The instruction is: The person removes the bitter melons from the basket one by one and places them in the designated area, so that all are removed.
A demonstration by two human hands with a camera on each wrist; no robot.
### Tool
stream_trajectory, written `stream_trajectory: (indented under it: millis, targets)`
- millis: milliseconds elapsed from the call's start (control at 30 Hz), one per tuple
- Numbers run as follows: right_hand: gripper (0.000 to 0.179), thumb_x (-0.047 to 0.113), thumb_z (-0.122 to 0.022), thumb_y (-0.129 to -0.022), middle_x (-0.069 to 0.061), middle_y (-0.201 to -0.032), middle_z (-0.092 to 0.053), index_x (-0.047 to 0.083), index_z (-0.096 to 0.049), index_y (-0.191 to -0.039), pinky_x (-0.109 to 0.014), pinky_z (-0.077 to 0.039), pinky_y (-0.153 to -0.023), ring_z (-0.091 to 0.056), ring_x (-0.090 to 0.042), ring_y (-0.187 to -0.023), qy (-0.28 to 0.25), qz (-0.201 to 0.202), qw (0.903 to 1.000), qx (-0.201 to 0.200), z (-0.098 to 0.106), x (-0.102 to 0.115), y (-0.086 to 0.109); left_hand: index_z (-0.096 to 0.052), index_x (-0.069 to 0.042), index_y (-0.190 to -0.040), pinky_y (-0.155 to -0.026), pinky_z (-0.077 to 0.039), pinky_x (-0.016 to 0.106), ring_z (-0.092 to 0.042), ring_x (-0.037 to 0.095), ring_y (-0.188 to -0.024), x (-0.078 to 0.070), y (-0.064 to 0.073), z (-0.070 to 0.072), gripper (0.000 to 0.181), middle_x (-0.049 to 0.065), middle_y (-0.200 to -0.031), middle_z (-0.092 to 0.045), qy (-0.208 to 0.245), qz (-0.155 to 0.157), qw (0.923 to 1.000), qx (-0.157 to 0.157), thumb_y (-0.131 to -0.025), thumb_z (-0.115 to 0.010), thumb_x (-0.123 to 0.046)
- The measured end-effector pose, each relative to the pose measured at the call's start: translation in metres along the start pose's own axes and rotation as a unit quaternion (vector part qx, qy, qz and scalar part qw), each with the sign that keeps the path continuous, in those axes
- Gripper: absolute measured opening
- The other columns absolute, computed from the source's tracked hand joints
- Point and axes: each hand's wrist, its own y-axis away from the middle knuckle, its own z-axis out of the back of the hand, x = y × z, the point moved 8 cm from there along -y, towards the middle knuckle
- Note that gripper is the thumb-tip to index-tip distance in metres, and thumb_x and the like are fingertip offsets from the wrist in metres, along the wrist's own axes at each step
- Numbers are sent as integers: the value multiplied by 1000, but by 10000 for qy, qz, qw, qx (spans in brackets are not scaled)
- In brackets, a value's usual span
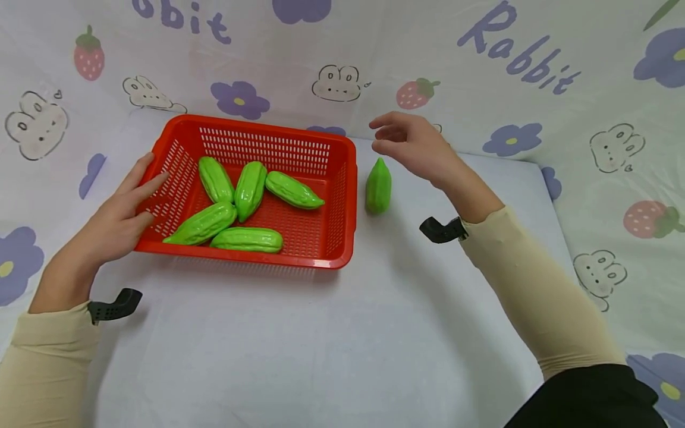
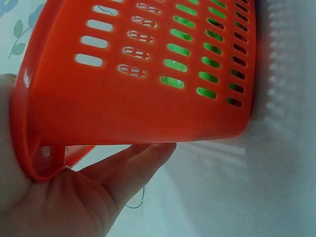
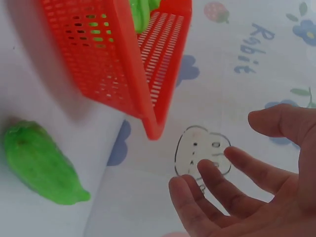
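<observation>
A red plastic basket (image 1: 299, 257) with slotted walls stands on the table and contains several glossy green bitter melons (image 1: 250, 190). My left hand (image 1: 115, 223) grips its left end at the rim; in the left wrist view, fingers (image 2: 140, 165) lie along the outer wall below the rim. One more bitter melon (image 1: 379, 187) lies on the cloth just right of the basket, its pointed tip toward the back. Above and slightly behind that one hovers my right hand (image 1: 414, 142), fingers loosely bent and apart, holding nothing. The right wrist view shows the same loose bitter melon (image 3: 42, 163) clear of the fingers.
White cloth (image 1: 321, 351) covers the table in front of the basket. A patterned curtain (image 1: 374, 53) with rabbits, strawberries and flowers rises right behind the basket. Black wrist mounts (image 1: 115, 304) stick out from both forearms.
</observation>
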Motion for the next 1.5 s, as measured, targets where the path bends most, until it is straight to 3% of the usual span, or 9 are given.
stream_trajectory:
  millis: [233,367,533,633,767,833,1000,1233,1500]
  targets:
    - [44,29,-63,-106,-7,-143,-66,15,-66,-148,-51,-51,-108,-61,-25,-132,172,526,9979,322,-11,28,-11,-26,-4,-171,-93,-29,6,1,32,-166,0,1,0,73,-3,-182,8,61,-43,10000,-2,-101,-47,8]
    - [41,23,-62,-105,-5,-139,-68,14,-70,-144,-49,-51,-107,-63,-26,-129,95,990,9936,527,-19,46,-18,-25,-3,-171,-121,-33,39,3,32,-166,1,1,-1,73,-3,-182,10,100,18,9999,8,-102,-45,9]
    - [38,20,-63,-104,-9,-138,-68,13,-73,-141,-46,-53,-107,-64,-29,-130,173,1254,9887,801,-29,61,-25,-24,-1,-171,-120,-25,73,4,33,-166,1,0,-2,74,-3,-182,11,226,-11,9997,15,-101,-44,11]
    - [38,22,-64,-103,-10,-138,-68,15,-74,-140,-46,-53,-106,-64,-27,-131,299,1311,9865,938,-33,67,-29,-24,-1,-171,-120,-25,73,5,33,-166,0,0,-2,74,-3,-182,11,239,-21,9997,8,-100,-43,11]
    - [38,22,-66,-103,-7,-138,-69,17,-74,-140,-44,-55,-104,-64,-24,-130,421,1388,9834,1095,-38,73,-32,-24,-3,-171,-119,-33,30,3,33,-166,0,1,-2,74,-3,-182,11,141,-4,9999,20,-101,-45,10]
    - [37,22,-67,-103,-5,-138,-69,17,-74,-139,-44,-55,-103,-64,-23,-130,485,1405,9819,1177,-41,76,-34,-24,-3,-171,-119,-33,30,3,33,-166,-1,1,-2,74,-3,-182,11,130,-23,9999,19,-101,-45,9]
    - [36,19,-68,-103,-1,-140,-69,17,-74,-139,-42,-53,-105,-63,-24,-132,599,1477,9776,1377,-49,79,-36,-23,-2,-171,-120,-27,72,5,32,-166,-1,1,-3,74,-3,-182,11,166,-37,9999,10,-101,-44,10]
    - [38,16,-69,-101,3,-140,-68,19,-75,-139,-39,-55,-103,-64,-22,-130,656,1709,9690,1661,-62,84,-41,-23,0,-170,-120,-24,74,5,36,-166,-2,1,-2,73,0,-182,12,143,-70,9999,40,-101,-44,10]
    - [40,18,-73,-100,8,-136,-69,23,-75,-139,-40,-49,-108,-63,-22,-130,961,1911,9556,2028,-81,94,-50,-25,-6,-171,-90,-32,6,-2,37,-166,-2,0,-2,74,-5,-182,10,45,10,10000,42,-102,-47,7]
